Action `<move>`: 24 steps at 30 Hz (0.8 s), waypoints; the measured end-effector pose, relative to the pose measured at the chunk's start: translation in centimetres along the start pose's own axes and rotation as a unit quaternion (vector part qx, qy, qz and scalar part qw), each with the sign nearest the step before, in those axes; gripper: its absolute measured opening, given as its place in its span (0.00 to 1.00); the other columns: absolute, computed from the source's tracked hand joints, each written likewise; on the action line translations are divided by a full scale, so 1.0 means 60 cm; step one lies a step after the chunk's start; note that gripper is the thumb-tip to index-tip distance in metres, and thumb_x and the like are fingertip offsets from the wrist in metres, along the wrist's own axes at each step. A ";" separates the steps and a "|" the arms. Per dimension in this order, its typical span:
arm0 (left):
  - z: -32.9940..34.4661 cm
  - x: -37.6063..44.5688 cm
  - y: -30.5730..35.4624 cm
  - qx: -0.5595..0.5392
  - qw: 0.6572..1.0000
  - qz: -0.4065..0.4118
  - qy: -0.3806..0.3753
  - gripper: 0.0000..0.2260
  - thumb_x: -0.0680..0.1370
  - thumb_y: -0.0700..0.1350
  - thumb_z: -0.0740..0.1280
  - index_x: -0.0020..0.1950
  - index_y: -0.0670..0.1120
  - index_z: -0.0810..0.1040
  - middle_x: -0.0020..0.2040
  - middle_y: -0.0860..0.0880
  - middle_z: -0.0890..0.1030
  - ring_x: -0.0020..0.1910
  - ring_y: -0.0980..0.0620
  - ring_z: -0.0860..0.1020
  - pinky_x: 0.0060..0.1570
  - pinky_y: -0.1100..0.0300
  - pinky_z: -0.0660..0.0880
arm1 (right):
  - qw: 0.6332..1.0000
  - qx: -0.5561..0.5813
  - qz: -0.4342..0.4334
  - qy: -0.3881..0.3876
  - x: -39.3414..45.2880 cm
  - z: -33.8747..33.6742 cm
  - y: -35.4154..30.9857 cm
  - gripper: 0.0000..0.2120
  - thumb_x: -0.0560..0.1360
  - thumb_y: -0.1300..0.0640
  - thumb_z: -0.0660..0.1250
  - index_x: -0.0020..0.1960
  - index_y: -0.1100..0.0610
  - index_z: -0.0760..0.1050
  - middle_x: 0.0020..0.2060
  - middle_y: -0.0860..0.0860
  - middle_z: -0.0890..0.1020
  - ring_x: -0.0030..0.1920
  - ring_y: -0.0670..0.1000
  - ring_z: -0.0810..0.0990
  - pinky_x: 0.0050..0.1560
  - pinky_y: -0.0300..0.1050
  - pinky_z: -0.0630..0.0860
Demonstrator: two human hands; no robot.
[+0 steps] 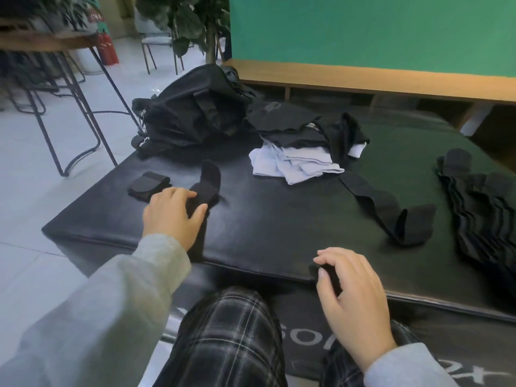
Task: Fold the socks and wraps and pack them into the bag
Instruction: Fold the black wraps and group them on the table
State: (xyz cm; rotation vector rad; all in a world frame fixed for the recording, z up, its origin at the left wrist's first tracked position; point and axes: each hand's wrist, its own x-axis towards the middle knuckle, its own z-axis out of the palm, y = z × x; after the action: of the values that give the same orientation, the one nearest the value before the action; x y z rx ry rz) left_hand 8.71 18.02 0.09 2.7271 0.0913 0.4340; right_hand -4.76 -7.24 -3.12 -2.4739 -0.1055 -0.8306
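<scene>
- A long black sock (205,188) lies at the near left of a black padded mat (279,224), its toe end standing up and its leg trailing over the mat's front edge; the left hand (171,215) grips it mid-length, thumb and fingers curled round the cloth.
- The right hand (353,291) pinches a small piece of dark fabric (329,276) at the mat's front edge — whether it is a sock or a wrap cannot be told.
- The sock looks light, limp and unlikely to slip; it will sag wherever unsupported, so a hold near each end, smoothing it flat before folding, seems the surest way.
- Just left of it sits a folded dark bundle (148,187), apparently done.
- A second black sock (391,210) sprawls mid-mat; a heap of black and pale garments (301,146) lies behind, and a pile of dark ribbed pieces (485,213) fills the right edge.
- The black bag (192,110) slumps at the far left corner — soft-sided, its opening and contents not visible from here.
</scene>
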 end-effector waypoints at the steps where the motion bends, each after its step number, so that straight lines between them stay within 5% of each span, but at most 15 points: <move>1: 0.002 -0.001 -0.002 -0.011 1.000 0.008 0.010 0.17 0.75 0.52 0.67 0.60 0.47 0.75 0.61 0.47 0.75 0.62 0.44 0.70 0.59 0.50 0.66 | 1.000 0.000 0.001 0.000 0.000 0.000 0.000 0.09 0.72 0.54 0.58 0.47 0.51 0.76 0.48 0.38 0.74 0.50 0.41 0.72 0.51 0.30 0.63; 6: 0.009 -0.019 -0.007 -0.067 0.989 0.098 0.085 0.08 0.72 0.43 0.71 0.51 0.44 0.80 0.52 0.45 0.79 0.55 0.42 0.73 0.54 0.47 0.69 | 1.000 0.004 0.000 0.006 -0.001 0.000 0.000 0.10 0.72 0.54 0.57 0.47 0.51 0.76 0.47 0.38 0.74 0.49 0.42 0.72 0.50 0.32 0.64; 14: 0.004 -0.016 -0.007 -0.062 0.995 0.073 -0.001 0.11 0.75 0.44 0.67 0.57 0.47 0.78 0.63 0.48 0.73 0.61 0.45 0.72 0.61 0.49 0.69 | 1.000 0.005 0.007 -0.002 -0.001 -0.001 0.000 0.09 0.72 0.54 0.57 0.47 0.50 0.75 0.47 0.37 0.73 0.49 0.41 0.73 0.50 0.33 0.65; 20: 0.013 -0.058 0.021 -0.122 0.970 0.206 -0.033 0.07 0.73 0.40 0.70 0.50 0.49 0.81 0.57 0.51 0.78 0.55 0.51 0.75 0.53 0.62 0.68 | 0.999 0.004 0.049 -0.005 0.007 -0.003 -0.013 0.08 0.73 0.54 0.60 0.49 0.49 0.75 0.46 0.36 0.73 0.47 0.41 0.72 0.50 0.37 0.68; 24: 0.023 -0.079 0.038 -0.184 0.951 0.241 -0.063 0.06 0.71 0.42 0.73 0.44 0.53 0.81 0.55 0.59 0.78 0.58 0.60 0.73 0.55 0.67 0.66 | 0.984 0.069 0.149 -0.064 0.041 0.002 -0.042 0.13 0.75 0.52 0.64 0.60 0.49 0.72 0.49 0.35 0.72 0.47 0.38 0.71 0.53 0.41 0.70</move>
State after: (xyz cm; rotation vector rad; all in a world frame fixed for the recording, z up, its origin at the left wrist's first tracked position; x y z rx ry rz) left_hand 4.66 14.86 -1.60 2.3750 -0.6372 0.3596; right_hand -3.28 -5.23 -0.62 -2.3340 0.1531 -0.5184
